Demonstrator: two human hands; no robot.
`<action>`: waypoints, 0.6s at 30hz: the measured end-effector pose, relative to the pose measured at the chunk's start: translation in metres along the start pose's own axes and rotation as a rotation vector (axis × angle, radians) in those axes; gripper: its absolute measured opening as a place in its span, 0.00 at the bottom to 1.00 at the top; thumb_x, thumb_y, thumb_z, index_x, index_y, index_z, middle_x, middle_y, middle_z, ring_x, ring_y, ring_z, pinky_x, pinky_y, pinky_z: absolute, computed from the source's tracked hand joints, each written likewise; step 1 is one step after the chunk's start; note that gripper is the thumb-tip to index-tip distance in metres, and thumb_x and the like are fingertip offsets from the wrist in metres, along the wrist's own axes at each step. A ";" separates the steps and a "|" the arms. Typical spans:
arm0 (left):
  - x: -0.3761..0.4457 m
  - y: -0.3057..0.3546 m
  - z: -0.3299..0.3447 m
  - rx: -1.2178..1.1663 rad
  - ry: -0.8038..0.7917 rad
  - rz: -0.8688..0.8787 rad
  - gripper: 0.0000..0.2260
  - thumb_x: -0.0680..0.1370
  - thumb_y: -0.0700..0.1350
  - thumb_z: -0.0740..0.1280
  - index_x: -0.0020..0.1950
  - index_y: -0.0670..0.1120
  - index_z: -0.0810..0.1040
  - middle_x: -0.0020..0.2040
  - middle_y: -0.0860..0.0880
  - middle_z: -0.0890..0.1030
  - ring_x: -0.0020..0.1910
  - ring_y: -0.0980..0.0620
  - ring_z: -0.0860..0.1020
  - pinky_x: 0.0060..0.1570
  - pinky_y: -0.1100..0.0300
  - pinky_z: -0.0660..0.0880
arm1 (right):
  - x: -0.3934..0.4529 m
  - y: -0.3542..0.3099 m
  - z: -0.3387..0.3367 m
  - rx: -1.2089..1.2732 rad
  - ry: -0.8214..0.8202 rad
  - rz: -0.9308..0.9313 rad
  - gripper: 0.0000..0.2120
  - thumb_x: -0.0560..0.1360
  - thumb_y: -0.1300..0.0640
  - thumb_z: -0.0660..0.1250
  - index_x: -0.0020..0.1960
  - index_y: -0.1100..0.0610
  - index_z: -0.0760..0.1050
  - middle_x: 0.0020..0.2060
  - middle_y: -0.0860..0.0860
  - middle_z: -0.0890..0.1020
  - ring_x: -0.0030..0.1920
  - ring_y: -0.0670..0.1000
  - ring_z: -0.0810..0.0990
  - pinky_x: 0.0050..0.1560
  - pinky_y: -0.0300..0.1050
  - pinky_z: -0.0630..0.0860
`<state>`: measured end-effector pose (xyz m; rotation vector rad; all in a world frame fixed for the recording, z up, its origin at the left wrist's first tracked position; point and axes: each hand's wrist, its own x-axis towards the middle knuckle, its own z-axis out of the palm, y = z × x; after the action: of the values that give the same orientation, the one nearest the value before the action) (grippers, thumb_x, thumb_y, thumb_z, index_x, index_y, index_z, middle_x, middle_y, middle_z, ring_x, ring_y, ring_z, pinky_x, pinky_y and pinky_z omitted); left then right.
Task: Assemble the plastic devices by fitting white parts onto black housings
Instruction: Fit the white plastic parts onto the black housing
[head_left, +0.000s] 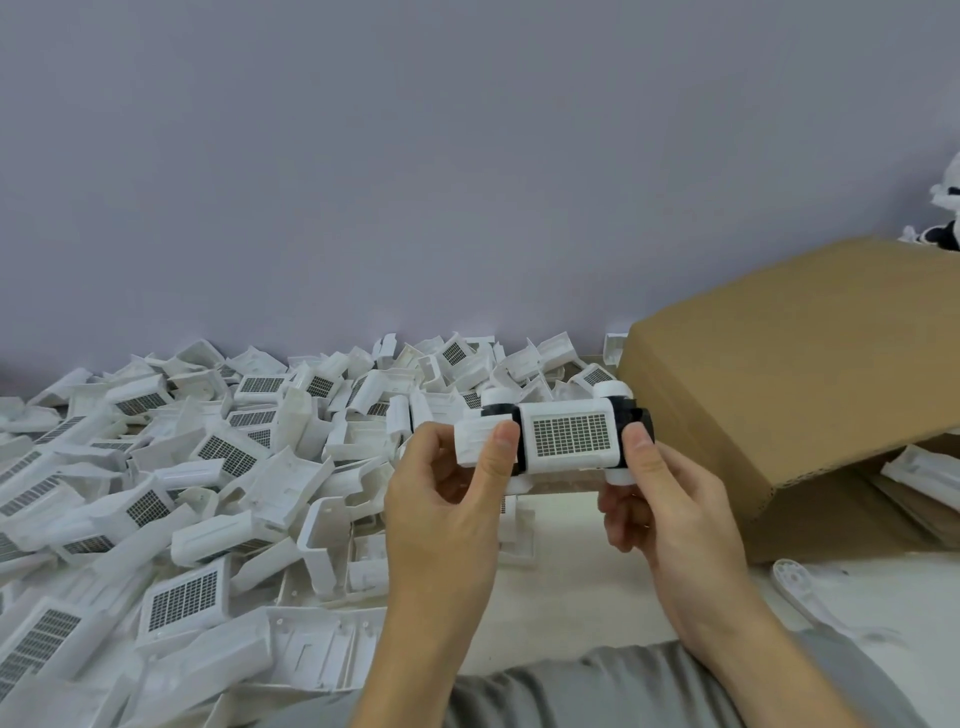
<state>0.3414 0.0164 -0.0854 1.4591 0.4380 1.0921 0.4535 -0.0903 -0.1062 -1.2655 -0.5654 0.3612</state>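
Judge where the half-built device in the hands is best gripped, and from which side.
Grip the device at its two short ends, one hand from each side, much as the left hand and right hand hold it now. It lies long and level, so end grips likely steady it and leave the central grid panel uncovered.

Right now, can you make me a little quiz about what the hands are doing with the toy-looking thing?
1. True or false: both hands hold the device up off the table.
2. What lies heaped to the left of the left hand?
A. a pile of white parts
B. a stack of books
C. a row of bottles
3. Fill in: to the right, behind the right hand, stands a brown cardboard ____.

Key
1. True. Each thumb presses on the front beside the grid panel.
2. A: the pile holds white parts, many with grid panels.
3. box
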 end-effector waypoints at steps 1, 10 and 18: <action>0.000 -0.001 -0.001 0.005 -0.009 -0.004 0.19 0.71 0.60 0.69 0.48 0.45 0.79 0.44 0.50 0.87 0.44 0.53 0.85 0.41 0.65 0.79 | 0.000 0.000 -0.001 0.009 -0.008 0.000 0.35 0.62 0.25 0.70 0.41 0.60 0.80 0.30 0.53 0.78 0.27 0.49 0.72 0.27 0.40 0.68; 0.005 -0.007 -0.006 0.096 -0.015 0.003 0.10 0.77 0.45 0.71 0.54 0.60 0.83 0.51 0.49 0.86 0.53 0.47 0.83 0.55 0.49 0.79 | 0.003 0.006 -0.001 0.146 0.006 0.106 0.13 0.81 0.62 0.60 0.62 0.50 0.74 0.48 0.54 0.85 0.45 0.57 0.85 0.37 0.47 0.75; 0.006 0.002 -0.008 -0.047 0.143 -0.085 0.15 0.70 0.57 0.76 0.51 0.50 0.84 0.47 0.46 0.86 0.50 0.42 0.84 0.55 0.43 0.79 | -0.001 0.005 0.004 -0.226 0.081 -0.127 0.23 0.76 0.54 0.71 0.63 0.33 0.67 0.53 0.39 0.79 0.48 0.44 0.83 0.41 0.38 0.78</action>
<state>0.3375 0.0249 -0.0829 1.3146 0.5665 1.1349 0.4505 -0.0868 -0.1109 -1.4458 -0.6267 0.1425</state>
